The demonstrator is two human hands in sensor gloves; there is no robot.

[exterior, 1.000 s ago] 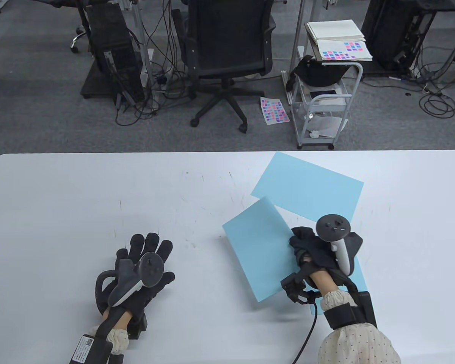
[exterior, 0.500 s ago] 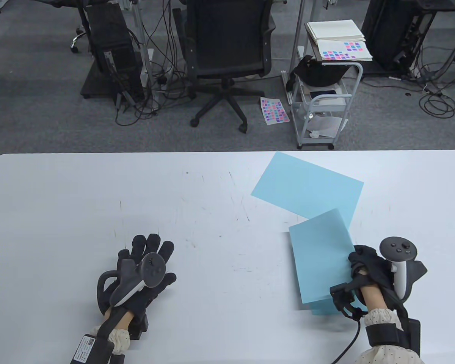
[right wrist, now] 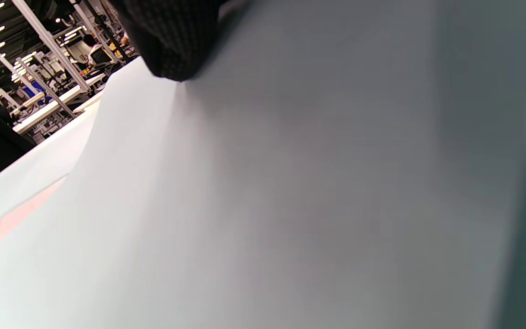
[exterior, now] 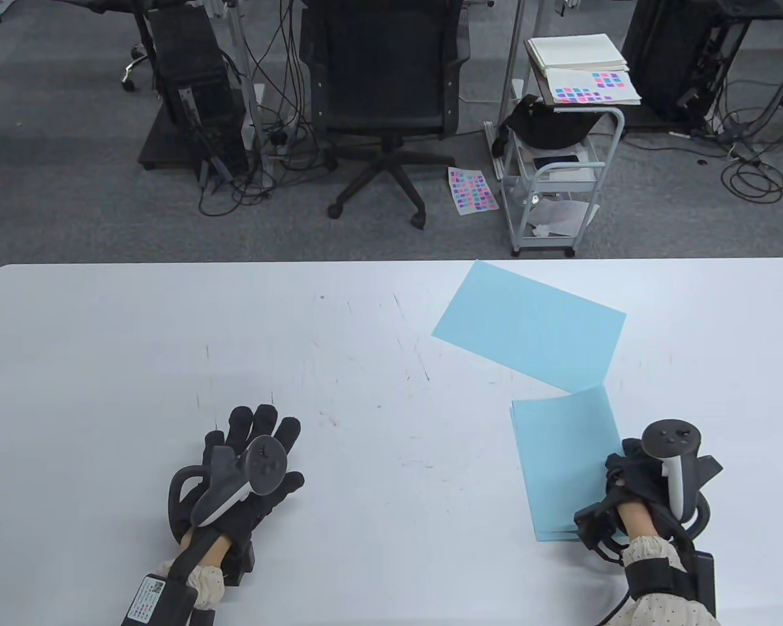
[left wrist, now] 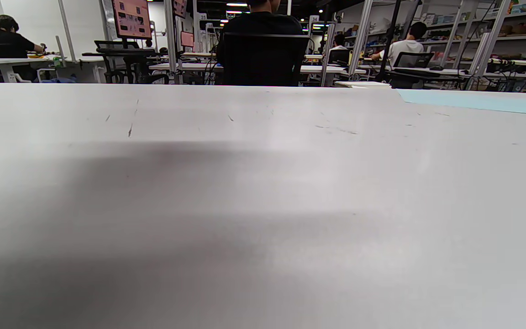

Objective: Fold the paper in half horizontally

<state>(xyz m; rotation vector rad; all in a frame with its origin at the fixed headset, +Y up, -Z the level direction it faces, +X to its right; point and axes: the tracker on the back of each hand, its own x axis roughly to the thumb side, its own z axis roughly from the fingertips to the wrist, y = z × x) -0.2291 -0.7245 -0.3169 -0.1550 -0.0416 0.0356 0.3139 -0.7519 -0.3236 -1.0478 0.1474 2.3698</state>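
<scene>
A folded light-blue paper (exterior: 561, 456) lies at the table's front right, on top of other blue sheets whose edges show at its left side. My right hand (exterior: 633, 476) grips its right edge with curled fingers. In the right wrist view the paper (right wrist: 290, 183) fills the frame, with a gloved fingertip (right wrist: 171, 36) pressed on it at the top. My left hand (exterior: 248, 456) rests flat on the table with fingers spread, holding nothing. It is out of sight in the left wrist view.
A flat, unfolded light-blue sheet (exterior: 528, 319) lies at the back right of the white table (exterior: 169, 326), and shows in the left wrist view (left wrist: 482, 100). Beyond the far edge stand an office chair (exterior: 382, 98) and a small cart (exterior: 554, 182).
My right hand has carried the folded paper from the table's middle to the right and toward me, lowering it onto the sheets at the front right. My left hand has stayed put.
</scene>
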